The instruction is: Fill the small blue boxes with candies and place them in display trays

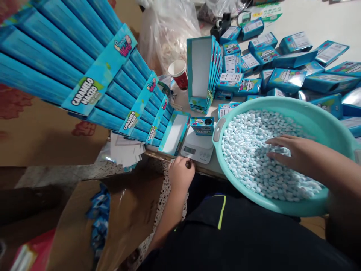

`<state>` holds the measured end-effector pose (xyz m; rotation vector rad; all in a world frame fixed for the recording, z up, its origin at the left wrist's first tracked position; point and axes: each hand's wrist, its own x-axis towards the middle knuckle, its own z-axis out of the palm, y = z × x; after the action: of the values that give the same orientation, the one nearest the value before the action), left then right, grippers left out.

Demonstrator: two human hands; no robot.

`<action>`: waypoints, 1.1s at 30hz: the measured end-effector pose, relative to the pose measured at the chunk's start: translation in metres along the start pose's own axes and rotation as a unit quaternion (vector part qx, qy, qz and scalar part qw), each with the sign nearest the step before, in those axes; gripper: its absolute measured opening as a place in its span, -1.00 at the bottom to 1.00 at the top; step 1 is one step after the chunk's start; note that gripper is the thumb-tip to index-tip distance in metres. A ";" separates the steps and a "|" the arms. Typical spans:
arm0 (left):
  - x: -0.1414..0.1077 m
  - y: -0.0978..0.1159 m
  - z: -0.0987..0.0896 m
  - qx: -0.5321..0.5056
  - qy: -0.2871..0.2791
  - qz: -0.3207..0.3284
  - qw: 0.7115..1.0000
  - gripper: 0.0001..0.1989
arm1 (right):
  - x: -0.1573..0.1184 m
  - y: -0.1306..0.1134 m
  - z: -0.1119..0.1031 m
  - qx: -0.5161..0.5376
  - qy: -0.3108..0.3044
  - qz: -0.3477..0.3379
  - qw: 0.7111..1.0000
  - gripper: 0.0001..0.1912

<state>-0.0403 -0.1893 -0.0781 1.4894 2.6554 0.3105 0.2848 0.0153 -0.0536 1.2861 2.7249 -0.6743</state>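
Basin: turquoise plastic basin (270, 107) at 4 o'clock, heaped with pale blue oval candies (248, 158).
Right hand: right hand (293, 152) open, fingers spread, resting on the candies.
Left hand: left hand (182, 175) at 6 o'clock, fingers curled at the front edge of the scale; whether they grip anything, I cannot tell.
Scale: white digital kitchen scale (197, 148) at table's edge, just beside the basin rim.
On scale: small blue box (202, 125), standing on the platform.
Beside scale: open blue tray (174, 134), at 8 o'clock from the scale, touching the rack's end.
Upright stack: blue display boxes (201, 71) at 12 o'clock.
Scattered: blue candy packets (293, 71) at 2 o'clock, lying over a white table (324, 19).
Rack: long blue boxes (56, 49) labelled "Caramelo" at 10 o'clock, fanned out.
Behind: paper cup (179, 73) and plastic bag (166, 34) at 11 o'clock.
Floor: cardboard carton (76, 226) at 7 o'clock, holding blue wrappers (98, 214).
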 end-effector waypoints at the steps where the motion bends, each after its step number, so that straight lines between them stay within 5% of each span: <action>1: -0.001 -0.003 -0.003 -0.010 0.025 0.013 1.000 -0.94 | 0.000 0.002 0.001 0.001 0.011 0.010 1.000 -0.60; 4: 0.000 -0.006 -0.018 -0.060 0.155 0.094 0.982 -0.95 | -0.007 0.001 0.004 0.007 0.039 -0.008 0.999 -0.61; 7: 0.008 0.020 -0.036 -0.127 0.236 0.235 0.934 -0.87 | -0.023 -0.010 0.007 0.010 0.068 -0.041 0.997 -0.57; 9: 0.016 0.056 -0.043 -0.164 0.215 0.312 0.911 -0.85 | -0.035 -0.020 0.010 0.001 0.087 -0.041 0.995 -0.51; 12: 0.029 0.114 -0.043 -0.173 0.099 0.363 0.910 -0.83 | -0.048 -0.033 0.016 -0.011 0.097 -0.024 0.995 -0.42; 15: 0.043 0.141 -0.040 -0.159 0.075 0.372 0.911 -0.72 | -0.054 -0.041 0.021 -0.021 0.099 -0.011 0.995 -0.37; 18: 0.063 0.124 -0.040 -0.215 0.194 0.319 0.903 -0.78 | -0.053 -0.044 0.024 -0.032 0.097 0.008 0.995 -0.37; 20: 0.081 0.097 -0.037 -0.253 0.256 0.252 0.898 -0.64 | -0.050 -0.046 0.023 -0.033 0.091 0.018 0.995 -0.43; 23: 0.111 0.057 -0.024 -0.306 0.164 0.181 0.920 -0.21 | -0.045 -0.049 0.019 -0.021 0.061 0.020 0.998 -0.57; 25: 0.127 0.039 -0.013 -0.331 0.054 0.145 0.931 -0.26 | -0.041 -0.050 0.014 -0.008 0.031 0.018 0.999 -0.70; 27: 0.137 0.031 -0.006 -0.350 0.016 0.122 0.929 -0.45 | -0.037 -0.051 0.010 -0.002 0.007 0.018 1.000 -0.79; 33: 0.118 0.060 -0.032 -0.384 0.168 0.157 0.894 -0.49 | -0.029 -0.050 0.007 0.049 0.022 0.059 0.997 -0.84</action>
<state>-0.0574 -0.0623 -0.0308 1.6294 2.0164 1.5458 0.2655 -0.0367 -0.0349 1.4867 2.6550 -0.7852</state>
